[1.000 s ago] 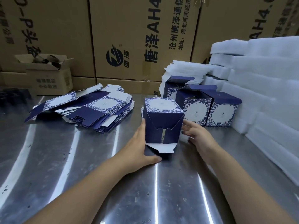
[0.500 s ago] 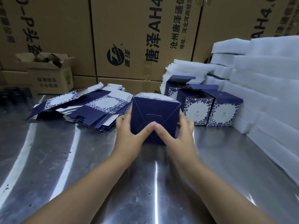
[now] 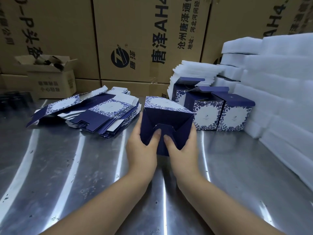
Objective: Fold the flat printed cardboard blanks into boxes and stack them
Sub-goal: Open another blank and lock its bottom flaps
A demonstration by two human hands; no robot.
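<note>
Your left hand [image 3: 142, 148] and right hand [image 3: 183, 150] hold one partly folded box [image 3: 169, 116] between them, in the middle of a shiny metal desk [image 3: 67, 167]. The box is tipped so that its plain dark blue underside faces you, while a side printed with blue leaves round a white panel faces up and away. Your fingers [image 3: 138, 122] are curled round the left and right sides of the box, and both thumbs press side by side on the small middle flap of the underside, where the folded flaps meet. Whether the lower edge of the box touches the desk cannot be told. To the left of the box, just beside it, lies a loose, fanned pile of flat blanks [image 3: 105, 114] in the same blue and white print. To the right and a little behind stand three finished boxes [image 3: 207, 114] in a close row, upright, each with its lid flap raised. White foam sheets [image 3: 279, 99] are stacked high along the right side and behind those boxes. Large brown cartons [image 3: 135, 39] with black lettering form a wall at the back, and a small open carton [image 3: 50, 78] sits at the far left.
</note>
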